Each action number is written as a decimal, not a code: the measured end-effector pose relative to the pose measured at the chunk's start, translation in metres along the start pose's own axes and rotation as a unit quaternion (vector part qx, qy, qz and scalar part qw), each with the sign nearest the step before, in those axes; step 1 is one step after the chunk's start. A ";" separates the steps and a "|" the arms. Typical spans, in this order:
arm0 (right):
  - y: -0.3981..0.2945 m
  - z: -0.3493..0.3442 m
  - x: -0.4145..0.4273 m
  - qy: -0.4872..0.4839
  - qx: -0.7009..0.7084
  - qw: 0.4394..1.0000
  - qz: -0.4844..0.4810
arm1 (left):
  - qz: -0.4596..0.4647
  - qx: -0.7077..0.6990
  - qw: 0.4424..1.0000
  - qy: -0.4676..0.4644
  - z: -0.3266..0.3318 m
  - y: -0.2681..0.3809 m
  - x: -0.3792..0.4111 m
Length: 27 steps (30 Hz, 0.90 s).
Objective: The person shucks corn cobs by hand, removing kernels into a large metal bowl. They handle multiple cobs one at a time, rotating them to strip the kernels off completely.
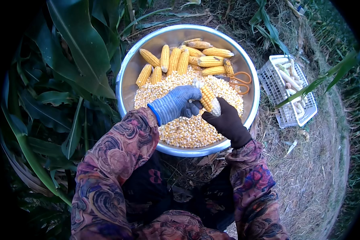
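Note:
A partly shelled corn cob (208, 97) is held over the basin between both my hands, with pale bare patches at its two ends. My left hand (180, 103), in a grey-blue knit glove, grips its upper left side. From the lower right, my right hand (228, 121) in a dark brown glove closes around the other end. Beneath them a heap of loose corn kernels (189, 132) fills much of the wide metal basin (128, 66). Several whole yellow corn cobs (174, 60) lie along the basin's far side. Orange-handled scissors (240, 81) rest at its right, their blades partly hidden.
A white plastic basket (268, 76) with several stripped cobs (289, 78) stands tilted to the right on dry grass (312, 174). Broad corn leaves (81, 45) crowd the left side. A green leaf blade (315, 85) crosses in front of the basket.

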State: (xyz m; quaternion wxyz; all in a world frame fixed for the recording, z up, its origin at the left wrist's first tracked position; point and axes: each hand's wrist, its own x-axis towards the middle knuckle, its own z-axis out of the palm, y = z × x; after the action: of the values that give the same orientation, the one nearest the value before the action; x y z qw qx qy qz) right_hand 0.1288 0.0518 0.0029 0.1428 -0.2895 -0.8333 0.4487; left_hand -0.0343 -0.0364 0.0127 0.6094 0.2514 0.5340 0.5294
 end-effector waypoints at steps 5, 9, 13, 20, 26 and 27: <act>0.006 0.004 0.001 -0.001 -0.029 1.000 0.011 | -0.019 0.048 0.999 -0.010 -0.003 -0.001 0.003; 0.004 0.001 0.001 -0.021 -0.007 0.999 0.029 | 0.015 0.127 0.992 0.023 0.005 -0.001 0.000; -0.005 0.002 0.002 -0.035 0.026 0.997 0.059 | 0.024 0.084 0.996 0.026 0.006 0.001 -0.002; -0.006 0.002 0.000 -0.020 0.009 0.999 0.046 | -0.010 0.010 1.000 -0.018 -0.005 -0.007 0.005; 0.003 0.004 0.000 -0.010 -0.014 1.000 0.026 | -0.009 0.080 0.997 -0.006 -0.001 -0.007 0.007; 0.003 0.004 0.000 -0.009 -0.017 1.000 0.021 | -0.005 0.086 0.996 -0.004 -0.001 -0.006 0.007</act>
State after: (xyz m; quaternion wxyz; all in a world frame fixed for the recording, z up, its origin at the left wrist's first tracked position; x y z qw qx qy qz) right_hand 0.1278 0.0500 -0.0016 0.1213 -0.3055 -0.8358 0.4399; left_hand -0.0333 -0.0326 0.0045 0.5903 0.3028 0.5761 0.4774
